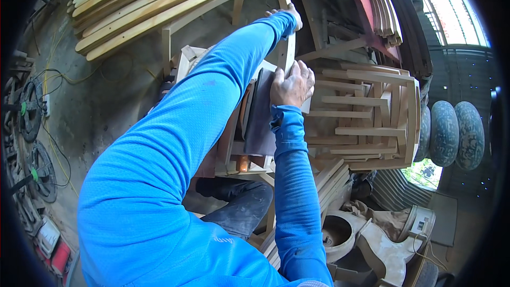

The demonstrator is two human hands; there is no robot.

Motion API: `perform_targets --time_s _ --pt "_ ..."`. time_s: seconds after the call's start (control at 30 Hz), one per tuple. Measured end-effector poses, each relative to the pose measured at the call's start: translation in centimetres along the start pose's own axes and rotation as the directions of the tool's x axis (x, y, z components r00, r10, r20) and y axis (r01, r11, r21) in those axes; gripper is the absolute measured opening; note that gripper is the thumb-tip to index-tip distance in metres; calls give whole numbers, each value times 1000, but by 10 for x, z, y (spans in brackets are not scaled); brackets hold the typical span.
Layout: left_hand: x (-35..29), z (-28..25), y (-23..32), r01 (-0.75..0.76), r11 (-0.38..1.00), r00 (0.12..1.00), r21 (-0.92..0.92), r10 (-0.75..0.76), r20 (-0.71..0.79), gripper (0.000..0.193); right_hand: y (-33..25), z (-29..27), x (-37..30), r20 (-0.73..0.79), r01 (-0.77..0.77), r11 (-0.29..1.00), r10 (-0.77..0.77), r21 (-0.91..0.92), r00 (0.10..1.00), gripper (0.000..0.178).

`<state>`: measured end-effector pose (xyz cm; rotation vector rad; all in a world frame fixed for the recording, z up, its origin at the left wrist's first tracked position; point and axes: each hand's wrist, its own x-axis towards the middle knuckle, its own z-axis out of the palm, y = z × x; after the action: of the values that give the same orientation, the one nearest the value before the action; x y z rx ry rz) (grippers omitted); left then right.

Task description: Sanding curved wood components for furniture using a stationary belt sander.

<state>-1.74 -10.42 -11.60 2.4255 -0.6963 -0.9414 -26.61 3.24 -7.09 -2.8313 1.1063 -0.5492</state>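
A pale, curved wooden piece runs away from me, its far end bent over to the left. My left hand reaches across and is closed around its far part; the sleeve hides some of the fingers. Closer to me, my right hand is closed over the near end, thumb on the left and fingers bent on the right. Just left of the right hand is a flat dark grey surface, which looks like a sanding belt. Whether the wood touches it is hidden.
Curved wooden slats lie stacked at the far left. Pale wooden frames are piled close on the right. Beyond them stand rounded grey rolls. A machine with a round opening is at the near right. Cables cross the floor at left.
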Motion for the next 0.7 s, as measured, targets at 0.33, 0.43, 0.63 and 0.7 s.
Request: perform_targets --time_s 0.33,0.43,0.63,0.7 --pt "-202 6 -51 -127 991 926 -30 108 -362 80 -8 -64 -134 27 -17 991 13 137 1000 59" --pt "-267 36 -59 -178 984 928 29 177 -329 85 15 -86 -199 59 30 972 -46 234 997 59" --pt "-429 115 -76 -383 890 889 249 428 -161 102 82 -138 -386 216 -148 919 71 365 974 60" --pt "-448 115 -80 -391 894 888 218 429 -168 106 100 -168 -444 204 -171 902 95 397 974 59"
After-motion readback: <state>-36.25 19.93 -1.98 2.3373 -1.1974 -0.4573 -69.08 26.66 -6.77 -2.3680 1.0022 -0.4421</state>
